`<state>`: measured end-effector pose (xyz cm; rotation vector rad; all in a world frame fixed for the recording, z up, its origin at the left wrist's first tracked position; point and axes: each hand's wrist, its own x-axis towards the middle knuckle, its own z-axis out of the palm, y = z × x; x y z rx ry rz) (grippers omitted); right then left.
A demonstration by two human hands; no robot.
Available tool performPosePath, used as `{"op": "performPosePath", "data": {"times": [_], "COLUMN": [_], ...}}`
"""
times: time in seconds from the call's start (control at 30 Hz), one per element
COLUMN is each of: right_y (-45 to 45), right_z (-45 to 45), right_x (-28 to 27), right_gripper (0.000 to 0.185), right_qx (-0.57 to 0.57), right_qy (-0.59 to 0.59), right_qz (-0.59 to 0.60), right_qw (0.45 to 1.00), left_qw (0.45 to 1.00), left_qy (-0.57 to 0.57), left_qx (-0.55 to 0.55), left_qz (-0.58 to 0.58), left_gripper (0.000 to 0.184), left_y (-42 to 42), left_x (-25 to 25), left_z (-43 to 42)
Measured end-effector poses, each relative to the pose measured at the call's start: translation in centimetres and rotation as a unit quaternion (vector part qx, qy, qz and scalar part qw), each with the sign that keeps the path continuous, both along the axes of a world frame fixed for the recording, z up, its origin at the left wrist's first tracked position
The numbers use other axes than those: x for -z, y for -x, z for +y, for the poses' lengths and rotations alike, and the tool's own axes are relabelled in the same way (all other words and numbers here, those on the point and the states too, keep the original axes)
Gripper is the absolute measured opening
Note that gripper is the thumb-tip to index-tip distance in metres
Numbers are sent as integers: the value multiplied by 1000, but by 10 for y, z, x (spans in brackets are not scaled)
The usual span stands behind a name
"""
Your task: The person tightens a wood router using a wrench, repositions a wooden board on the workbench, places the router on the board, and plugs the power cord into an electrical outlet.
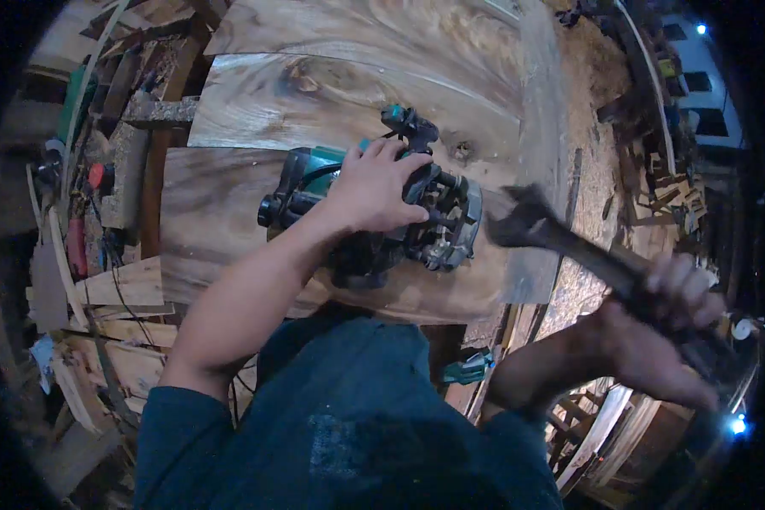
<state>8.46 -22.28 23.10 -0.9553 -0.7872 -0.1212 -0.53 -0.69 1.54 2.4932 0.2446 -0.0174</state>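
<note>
A green and black plunge router (314, 166) lies on its side on a wooden board (221, 221), its round base (466, 223) facing right. My left hand (382, 189) wraps over the router's body near the base end, thumb toward the base. Part of the tool is hidden under my palm. To the right, my right hand (667, 327) is closed around the handle of a dark adjustable wrench (582, 251). The wrench's jaw points left toward the router base, apart from it. Motion blurs the wrench and my right hand a little.
More grained boards (357, 85) lie beyond the router. Sawdust (591, 93) covers the surface on the right. A green tool (469, 368) sits beside my right forearm. Wood offcuts (102, 365) and a red round object (100, 176) are at the left.
</note>
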Motion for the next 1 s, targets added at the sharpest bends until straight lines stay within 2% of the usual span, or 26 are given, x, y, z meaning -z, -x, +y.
{"op": "performPosePath", "data": {"times": [0.07, 0.13, 0.3, 0.43, 0.5, 0.6, 0.83, 0.9, 0.97, 1.0], "right_y": [26, 44, 67, 91, 89, 83, 97, 98, 102, 103], "right_z": [27, 46, 52, 34, 25, 19, 39, 48, 39, 36], "right_x": [24, 60, 128, 145, 151, 154, 147, 151, 151, 155], "right_gripper": [83, 80, 84, 81, 78, 77, 84, 69, 55, 46], "right_qx": [-50, 34, 89, 67, 13, -55, 56, 25, 15, -2], "right_qy": [-21, -17, 46, 159, 205, 213, 218, 163, 247, 250], "right_qz": [47, 44, -54, -130, -174, -222, -129, -159, -198, -202], "right_qw": [997, 998, 994, 976, 963, 950, 966, 973, 949, 947], "left_qw": [1000, 1000, 1000, 1000, 1000, 1000, 999, 999, 999, 999], "left_qy": [14, 20, 9, 15, 14, 14, 29, 35, 42, 45], "left_qx": [1, 0, -24, -18, -23, -25, -18, -19, -23, -24], "left_qz": [-6, -13, -2, 13, 9, -7, 25, 28, 19, 15], "left_gripper": [86, 85, 84, 82, 81, 80, 81, 80, 80, 80], "left_y": [1, 1, -2, -3, -1, 0, -2, -1, 0, 1], "left_x": [1, 6, 7, 4, 2, 3, -4, -4, -4, -4], "left_z": [2, 2, -3, -1, -3, -3, 0, -1, -1, -1]}}
